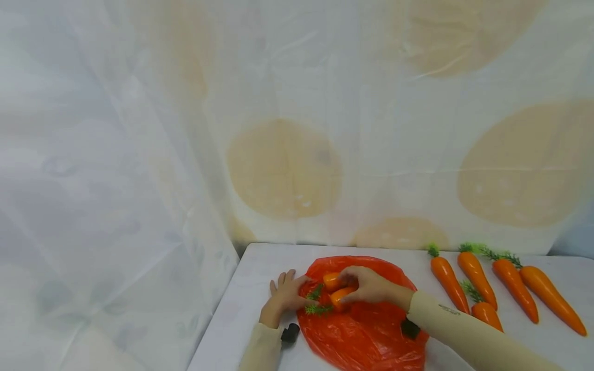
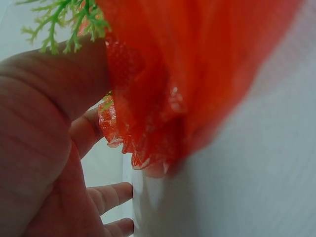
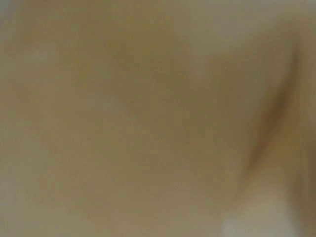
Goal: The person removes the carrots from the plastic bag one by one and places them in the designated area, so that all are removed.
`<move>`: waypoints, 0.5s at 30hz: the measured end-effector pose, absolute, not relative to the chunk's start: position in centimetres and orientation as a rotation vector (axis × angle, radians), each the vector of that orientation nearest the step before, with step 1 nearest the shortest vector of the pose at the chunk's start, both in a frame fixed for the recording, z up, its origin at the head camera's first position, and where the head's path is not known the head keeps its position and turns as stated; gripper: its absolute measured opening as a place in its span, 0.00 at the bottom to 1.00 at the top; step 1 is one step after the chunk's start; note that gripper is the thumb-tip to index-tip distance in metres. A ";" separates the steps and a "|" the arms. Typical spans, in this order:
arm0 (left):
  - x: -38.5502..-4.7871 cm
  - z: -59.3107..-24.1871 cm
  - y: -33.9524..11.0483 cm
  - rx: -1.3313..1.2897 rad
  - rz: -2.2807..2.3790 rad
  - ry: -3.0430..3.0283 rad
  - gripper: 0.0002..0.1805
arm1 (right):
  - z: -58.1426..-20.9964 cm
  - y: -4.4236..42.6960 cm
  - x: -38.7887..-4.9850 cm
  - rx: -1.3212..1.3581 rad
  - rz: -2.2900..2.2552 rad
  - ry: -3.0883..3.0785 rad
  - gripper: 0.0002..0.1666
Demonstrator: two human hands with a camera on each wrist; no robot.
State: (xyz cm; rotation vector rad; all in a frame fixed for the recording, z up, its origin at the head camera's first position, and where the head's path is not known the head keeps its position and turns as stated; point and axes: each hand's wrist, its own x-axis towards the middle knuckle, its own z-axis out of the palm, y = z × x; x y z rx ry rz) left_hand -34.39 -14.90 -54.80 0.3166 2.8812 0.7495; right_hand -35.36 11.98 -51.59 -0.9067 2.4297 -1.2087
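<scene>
A red plastic bag (image 1: 371, 335) lies spread on the white table. On it are two orange carrots, an upper carrot (image 1: 331, 281) and a lower carrot (image 1: 340, 297), their green leafy tops (image 1: 318, 309) pointing left. My right hand (image 1: 368, 286) comes in from the right and grips the lower carrot between thumb and fingers. At the bag's left rim, my left hand (image 1: 286, 296) pinches the plastic between thumb and index finger. The left wrist view shows this red plastic (image 2: 153, 89) close up, with the other fingers spread. Only a brown blur fills the right wrist view.
Several more carrots lie to the right of the bag, among them a long carrot (image 1: 552, 299) at the far right and a shorter-looking one (image 1: 486, 315) nearer the right sleeve (image 1: 464, 330). Behind the table hangs a pale curtain (image 1: 399, 170) with tan round patches.
</scene>
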 end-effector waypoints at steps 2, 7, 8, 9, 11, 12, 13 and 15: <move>-34.4 -54.8 -14.9 0.311 0.753 2.877 0.35 | -51.7 12.0 -35.3 -0.893 -1.199 2.414 0.27; -34.5 -55.0 -14.7 0.303 0.743 2.873 0.36 | -52.4 12.3 -35.0 -0.874 -1.144 2.407 0.27; -34.5 -55.0 -14.7 0.302 0.740 2.874 0.36 | -52.5 12.3 -34.9 -0.879 -1.138 2.405 0.27; -34.6 -55.0 -14.7 0.301 0.735 2.875 0.36 | -52.6 12.3 -34.8 -0.884 -1.130 2.410 0.26; -34.6 -54.9 -14.8 0.302 0.728 2.876 0.36 | -52.7 12.3 -34.7 -0.888 -1.114 2.416 0.25; -34.6 -54.9 -14.8 0.306 0.724 2.880 0.35 | -52.7 12.3 -34.6 -0.883 -1.103 2.417 0.25; -34.6 -54.9 -14.9 0.305 0.730 2.878 0.35 | -52.7 12.2 -34.5 -0.874 -1.089 2.419 0.25; -34.6 -54.9 -14.9 0.301 0.733 2.875 0.35 | -52.7 12.2 -34.3 -0.861 -1.060 2.420 0.24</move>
